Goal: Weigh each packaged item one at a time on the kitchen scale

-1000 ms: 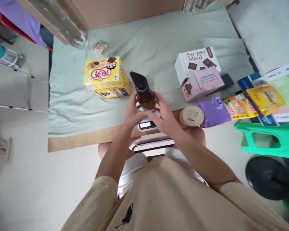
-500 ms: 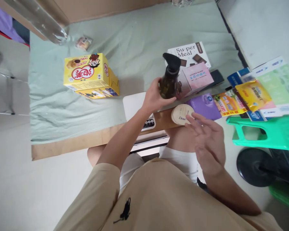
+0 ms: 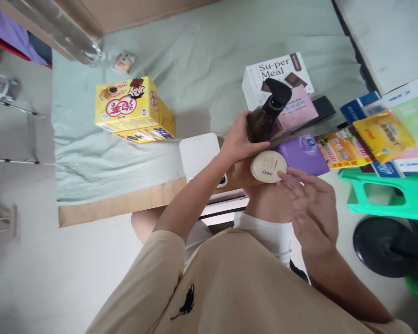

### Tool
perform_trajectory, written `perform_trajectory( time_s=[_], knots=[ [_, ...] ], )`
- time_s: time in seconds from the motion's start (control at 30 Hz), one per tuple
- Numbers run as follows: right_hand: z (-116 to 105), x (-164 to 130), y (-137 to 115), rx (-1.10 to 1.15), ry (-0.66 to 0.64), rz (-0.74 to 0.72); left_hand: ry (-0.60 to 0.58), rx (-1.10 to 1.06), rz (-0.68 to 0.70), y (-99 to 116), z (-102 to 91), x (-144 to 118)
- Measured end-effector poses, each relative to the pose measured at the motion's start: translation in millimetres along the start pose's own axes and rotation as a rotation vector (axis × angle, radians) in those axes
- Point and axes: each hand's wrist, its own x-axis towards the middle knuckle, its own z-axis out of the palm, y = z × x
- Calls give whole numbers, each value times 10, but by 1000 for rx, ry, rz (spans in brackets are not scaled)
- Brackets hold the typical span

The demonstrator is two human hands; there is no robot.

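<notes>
My left hand (image 3: 237, 139) is wrapped round a dark pump bottle (image 3: 264, 121), which leans to the right in front of a pink box (image 3: 297, 111). Behind that stands a white Su-per Meal box (image 3: 252, 86). Under my left forearm lies a white kitchen scale (image 3: 199, 150), its button panel mostly covered. My right hand (image 3: 311, 208) is raised near the table's front edge, fingers apart and holding nothing. Its fingertips are by a cream Dove jar (image 3: 269, 166); I cannot tell whether they touch it. A purple pack (image 3: 301, 154) lies beside the jar.
Two yellow boxes (image 3: 125, 106) stand on the left of the green cloth (image 3: 202, 55), with a small wrapped snack (image 3: 124, 62) behind. At right, an orange packet (image 3: 342, 148) and a yellow packet (image 3: 385, 134) lie above a green stool (image 3: 414, 195).
The pump bottle has moved to the right in my left hand and now tilts over, covering part of the pink box. The whole view has shifted a little. My right hand keeps its pose.
</notes>
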Motion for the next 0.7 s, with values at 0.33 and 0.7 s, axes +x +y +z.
perform_trajectory(
  time_s=[0.33, 0.7],
  knots=[
    [623, 139, 220, -50, -170, 31, 427, -57, 172, 138, -1075, -1027],
    [2527, 1329, 747, -341, -449, -97, 847, 100, -271, -589, -3274, -1461]
  ],
)
